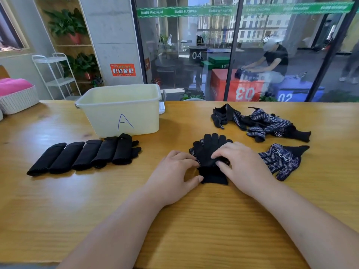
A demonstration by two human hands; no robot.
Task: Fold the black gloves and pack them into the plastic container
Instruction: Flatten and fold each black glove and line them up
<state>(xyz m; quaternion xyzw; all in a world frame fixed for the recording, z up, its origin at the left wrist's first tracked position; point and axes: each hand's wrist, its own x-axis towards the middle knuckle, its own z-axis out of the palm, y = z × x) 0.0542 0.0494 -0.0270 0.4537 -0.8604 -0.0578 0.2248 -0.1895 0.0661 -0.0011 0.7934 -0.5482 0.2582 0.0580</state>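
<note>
Head view: relaxed fingers of the left hand (174,171) and right hand (240,164) press a flat knit black glove (211,150), front-right of the pale plastic container (120,111). Folded gloves (85,156) lie before it; crumpled dotted gloves (260,121) to its right.

Folded gloves (83,156) left of container (122,111); loose gloves (260,123) right.

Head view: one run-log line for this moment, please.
step: folding | glove: flat on table | left hand: at cuff edge | right hand: pressing glove | folded gloves: near container | loose gloves: right
</note>
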